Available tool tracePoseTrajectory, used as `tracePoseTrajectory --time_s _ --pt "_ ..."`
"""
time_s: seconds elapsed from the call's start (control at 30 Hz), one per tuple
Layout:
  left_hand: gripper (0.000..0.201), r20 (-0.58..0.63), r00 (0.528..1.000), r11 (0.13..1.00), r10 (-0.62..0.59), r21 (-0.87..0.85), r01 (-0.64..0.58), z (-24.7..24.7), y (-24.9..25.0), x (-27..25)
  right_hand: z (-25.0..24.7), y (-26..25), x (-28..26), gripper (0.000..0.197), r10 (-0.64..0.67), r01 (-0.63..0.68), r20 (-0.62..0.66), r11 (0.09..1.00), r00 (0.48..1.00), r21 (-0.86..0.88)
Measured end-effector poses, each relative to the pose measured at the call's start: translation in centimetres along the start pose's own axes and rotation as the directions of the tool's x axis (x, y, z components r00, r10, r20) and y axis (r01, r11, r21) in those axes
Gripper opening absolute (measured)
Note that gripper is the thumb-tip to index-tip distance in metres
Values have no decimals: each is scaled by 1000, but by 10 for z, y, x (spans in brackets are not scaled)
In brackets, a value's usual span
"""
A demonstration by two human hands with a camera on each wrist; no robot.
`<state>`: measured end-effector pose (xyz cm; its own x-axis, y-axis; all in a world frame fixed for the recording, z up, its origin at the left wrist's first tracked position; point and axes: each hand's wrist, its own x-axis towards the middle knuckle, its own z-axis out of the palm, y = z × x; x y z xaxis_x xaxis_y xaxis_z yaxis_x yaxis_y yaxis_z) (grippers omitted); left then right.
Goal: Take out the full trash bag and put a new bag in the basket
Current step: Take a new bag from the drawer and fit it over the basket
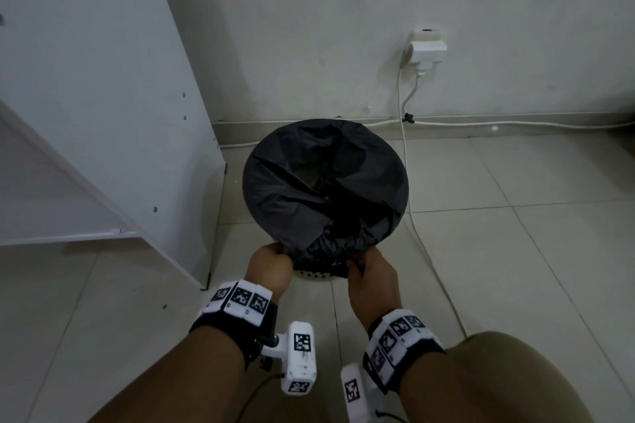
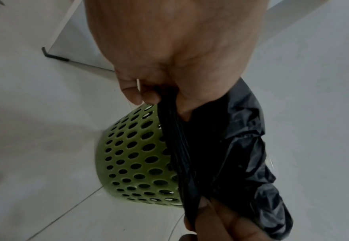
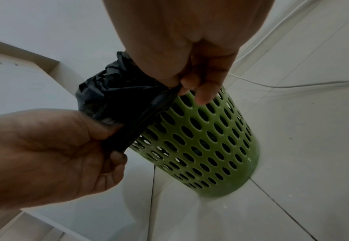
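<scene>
No writing can be read; only black-and-white coded squares on the wrist bands (image 1: 240, 299). The left hand (image 1: 269, 266) and right hand (image 1: 372, 273) each pinch the black trash bag (image 1: 323, 182) at its near edge, stretched over the green perforated basket (image 2: 136, 159) just beyond them on the tiled floor (image 1: 515, 251). A white cabinet (image 1: 103, 96) stands left of the hands, a cable (image 1: 426, 251) to their right.

Black bag (image 1: 309, 189) — green basket (image 3: 206, 143), round-hole pattern — white cabinet (image 1: 86, 79)
</scene>
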<state>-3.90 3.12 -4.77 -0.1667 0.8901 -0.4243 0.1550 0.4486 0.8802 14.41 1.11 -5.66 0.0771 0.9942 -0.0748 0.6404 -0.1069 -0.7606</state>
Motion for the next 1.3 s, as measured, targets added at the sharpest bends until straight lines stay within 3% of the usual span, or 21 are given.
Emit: tracePoseTrajectory --time_s 0.03,0.1,0.17,0.27,0.4,0.47,0.6,0.8,0.93,1.07,1.13,1.2,1.3 --pt "6 -101 994 999 -36 6 37 0 3 -7 -1 1 -2 10 -14 14 3 999 1000 45" --pt "14 -98 981 983 -166 -102 156 -2 -3 -10 -4 8 -7 25 -70 71 -20 996 997 60" --pt "18 -114 979 961 -171 -236 141 -1 -10 -18 -7 19 -9 33 -111 110 -69 994 991 -14" --pt "21 -109 983 934 -149 -343 104 -3 -10 -30 -13 11 -8 23 -71 70 -42 997 997 -25" --pt "19 -138 981 966 -139 -238 103 -1 -14 -26 -5 -11 -12 15 -26 13 78 987 997 157" --pt "19 -141 980 970 -138 -218 106 -2 -14 -24 2 -14 -12 22 -16 -3 102 983 995 185" --pt "17 -108 981 942 -160 -313 119 -4 -9 -22 5 -8 -3 10 35 -53 96 981 995 185" --pt "21 -20 975 888 -221 -418 192 -8 -6 -12 -4 4 1 16 -105 100 83 993 991 63" --pt "25 25 977 850 -210 -489 195 -2 1 -11 -1 4 8 18 -193 193 8 981 981 14" --pt "24 75 975 793 -210 -570 215 12 8 -16 1 4 14 22 -128 128 -6 992 992 -22" --pt "22 122 976 782 -180 -584 218 19 11 -22 2 4 16 25 -65 63 52 997 997 43" --pt "19 170 976 783 -136 -585 211 26 13 -28 3 1 15 32 -1 -22 105 976 994 217" --pt "21 243 967 841 -76 -506 193 32 16 -36 1 -9 9 30 -7 -71 201 922 980 381"
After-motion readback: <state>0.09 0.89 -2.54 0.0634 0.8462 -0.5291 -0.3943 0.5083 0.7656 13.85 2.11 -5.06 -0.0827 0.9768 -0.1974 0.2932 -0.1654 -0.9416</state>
